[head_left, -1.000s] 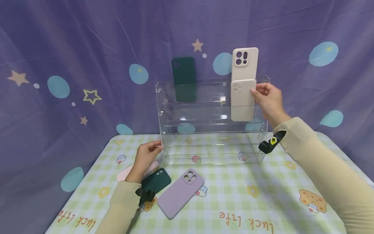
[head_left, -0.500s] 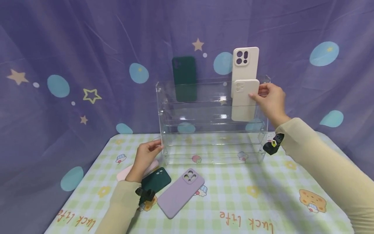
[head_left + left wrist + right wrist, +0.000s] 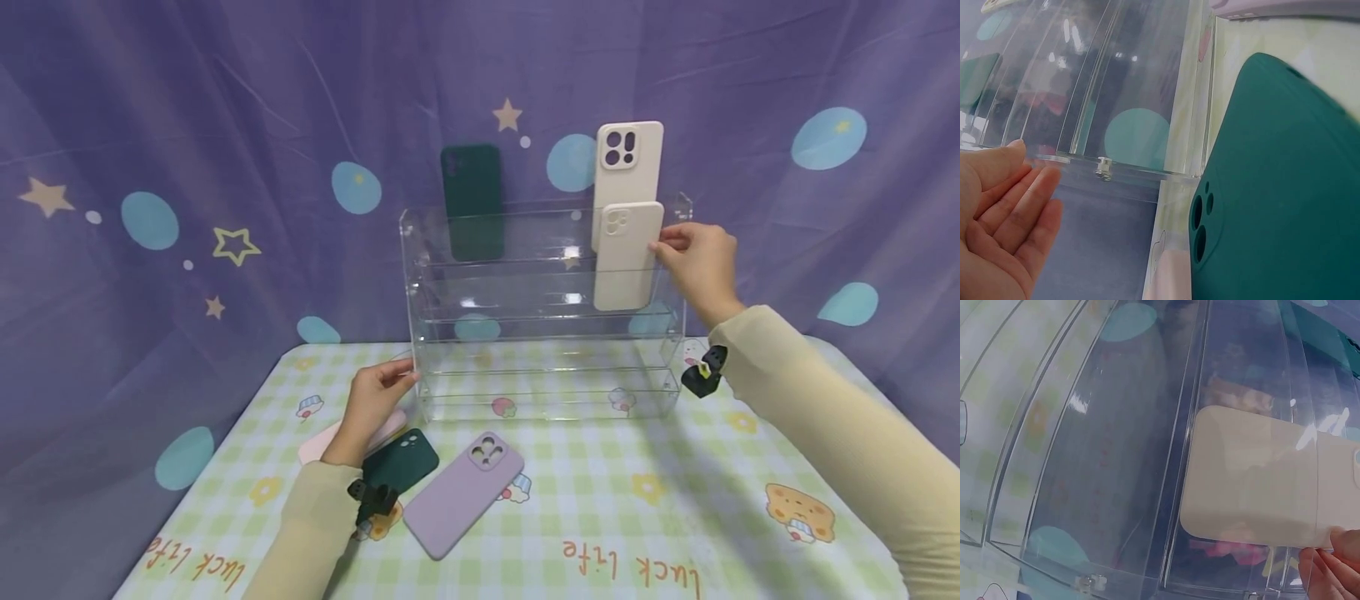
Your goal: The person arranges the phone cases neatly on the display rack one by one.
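Observation:
My right hand (image 3: 701, 262) pinches the right edge of a small white phone case (image 3: 625, 242). The case stands upright in the second tier from the top of a clear acrylic display rack (image 3: 525, 354). In the right wrist view, the lower part of this white phone case (image 3: 1247, 481) shows through the tier's clear front. Behind it, a taller white phone case (image 3: 641, 167) stands in the top tier. A dark green phone case (image 3: 476, 200) leans in that tier's left part. My left hand (image 3: 372, 408) touches the rack's left side panel with extended fingertips.
On the checked tablecloth (image 3: 585, 492) before the rack lie a lilac phone case (image 3: 461, 504), a second dark green phone case (image 3: 405, 467) and a pink phone case (image 3: 318, 443), partly under my left wrist. A purple patterned curtain (image 3: 262, 150) hangs behind.
The small white phone case has shifted slightly right in its tier, and my right thumb has slid from its face out to its edge. My left hand has stayed still.

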Motion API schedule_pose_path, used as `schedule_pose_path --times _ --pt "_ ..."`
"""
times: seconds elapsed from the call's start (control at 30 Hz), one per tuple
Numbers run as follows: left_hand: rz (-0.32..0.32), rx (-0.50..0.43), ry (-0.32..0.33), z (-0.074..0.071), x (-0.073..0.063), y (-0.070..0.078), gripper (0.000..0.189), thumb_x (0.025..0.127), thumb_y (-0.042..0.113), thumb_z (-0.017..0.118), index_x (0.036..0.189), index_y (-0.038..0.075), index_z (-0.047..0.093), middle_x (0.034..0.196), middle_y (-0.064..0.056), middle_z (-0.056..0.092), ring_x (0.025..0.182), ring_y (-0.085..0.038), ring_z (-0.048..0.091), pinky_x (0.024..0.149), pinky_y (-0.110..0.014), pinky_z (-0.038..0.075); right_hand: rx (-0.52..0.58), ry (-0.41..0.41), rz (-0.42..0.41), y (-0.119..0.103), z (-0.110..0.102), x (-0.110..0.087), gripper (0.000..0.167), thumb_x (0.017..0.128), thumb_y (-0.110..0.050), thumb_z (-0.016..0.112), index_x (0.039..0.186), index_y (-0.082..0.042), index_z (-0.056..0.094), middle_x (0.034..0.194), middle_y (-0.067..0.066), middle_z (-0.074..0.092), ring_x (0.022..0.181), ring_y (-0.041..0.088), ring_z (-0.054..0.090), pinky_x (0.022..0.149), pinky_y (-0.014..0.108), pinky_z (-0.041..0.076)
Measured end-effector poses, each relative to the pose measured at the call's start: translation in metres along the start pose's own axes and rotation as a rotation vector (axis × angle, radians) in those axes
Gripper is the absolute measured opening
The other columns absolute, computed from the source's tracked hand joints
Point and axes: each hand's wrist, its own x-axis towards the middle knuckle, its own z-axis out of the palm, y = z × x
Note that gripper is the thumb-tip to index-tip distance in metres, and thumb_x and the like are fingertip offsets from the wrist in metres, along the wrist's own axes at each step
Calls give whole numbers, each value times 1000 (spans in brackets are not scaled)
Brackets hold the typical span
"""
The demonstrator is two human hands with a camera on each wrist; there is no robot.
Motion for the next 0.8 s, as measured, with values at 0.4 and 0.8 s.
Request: schedule_pose_path --times 0.4,0.8 --pt "5 32 -1 -3 -11 31 28 88 4 65 113 -9 64 112 -23 64 95 -29 65 70 -10 44 -24 -7 -2 -2 -3 -1 25 88 -17 66 96 5 70 91 24 69 53 -14 44 50 9 36" --pt "14 30 7 1 1 -4 30 88 15 68 114 -1 67 113 -17 66 95 -25 65 73 -12 46 -52 -84 7 -4 -5 -3 33 91 -27 63 98 5 70 93 22 70 73 22 64 51 19 37"
